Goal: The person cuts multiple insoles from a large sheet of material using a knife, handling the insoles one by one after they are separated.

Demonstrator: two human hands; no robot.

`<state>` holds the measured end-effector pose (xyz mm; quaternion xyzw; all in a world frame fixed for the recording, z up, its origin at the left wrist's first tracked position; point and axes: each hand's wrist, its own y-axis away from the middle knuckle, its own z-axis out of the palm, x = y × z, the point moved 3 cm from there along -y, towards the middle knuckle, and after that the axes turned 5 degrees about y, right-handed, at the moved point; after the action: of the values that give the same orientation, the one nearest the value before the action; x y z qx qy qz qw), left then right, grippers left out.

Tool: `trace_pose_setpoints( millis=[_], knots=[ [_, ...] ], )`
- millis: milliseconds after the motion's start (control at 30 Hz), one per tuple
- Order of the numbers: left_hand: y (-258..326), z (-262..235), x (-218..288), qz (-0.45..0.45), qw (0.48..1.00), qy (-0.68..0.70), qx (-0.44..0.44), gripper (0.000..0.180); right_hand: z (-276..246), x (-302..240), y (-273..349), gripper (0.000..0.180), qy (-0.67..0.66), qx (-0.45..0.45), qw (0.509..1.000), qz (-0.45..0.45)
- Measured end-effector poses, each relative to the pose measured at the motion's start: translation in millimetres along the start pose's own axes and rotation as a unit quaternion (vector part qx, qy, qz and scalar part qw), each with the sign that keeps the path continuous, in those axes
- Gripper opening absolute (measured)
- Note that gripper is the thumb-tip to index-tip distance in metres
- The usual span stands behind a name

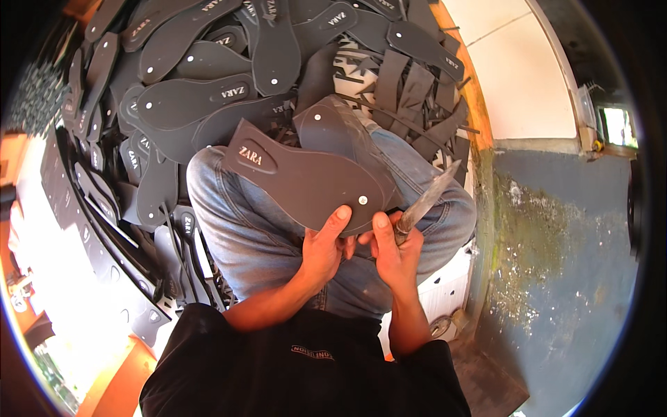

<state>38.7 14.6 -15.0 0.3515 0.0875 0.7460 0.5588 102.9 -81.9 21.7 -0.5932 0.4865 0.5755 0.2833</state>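
A dark grey sandal sole (313,182) lies across my lap, its heel end pointing up and left, with a small white round sticker near the toe. My left hand (321,251) pinches the toe edge, thumb on top and fingers beneath. In my right hand (396,256) is a knife (432,194), its worn blade pointing up and right. The right thumb presses on the sole's edge beside the left hand. Just beyond, a second sole (332,127) rests partly under the held one. The undersides of both hands' grips are hidden.
Many more dark soles (201,104) are heaped ahead and to the left. Dark strap pieces (410,94) lie ahead on the right, over a patterned cloth (353,69). A stained blue-grey floor (563,243) stretches to the right, below a pale tiled surface (517,76).
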Motion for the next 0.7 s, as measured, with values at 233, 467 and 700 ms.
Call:
trace_pose_setpoints(
  millis=[233,467,700],
  knots=[
    [6.0,1.0,-5.8,-0.024,0.999,0.021,-0.013,0.024,-52.6,29.8,32.2,0.041,0.369,0.022,0.929,0.027],
    [6.7,-15.2,-5.1,-0.032,0.999,-0.009,0.012,0.022,-43.2,34.4,41.0,0.032,0.383,-0.024,0.918,0.102],
    [26.4,-45.3,-3.6,-0.011,0.998,-0.059,0.012,0.018,-10.7,42.3,-8.2,0.026,0.383,-0.109,0.913,-0.090]
  ],
)
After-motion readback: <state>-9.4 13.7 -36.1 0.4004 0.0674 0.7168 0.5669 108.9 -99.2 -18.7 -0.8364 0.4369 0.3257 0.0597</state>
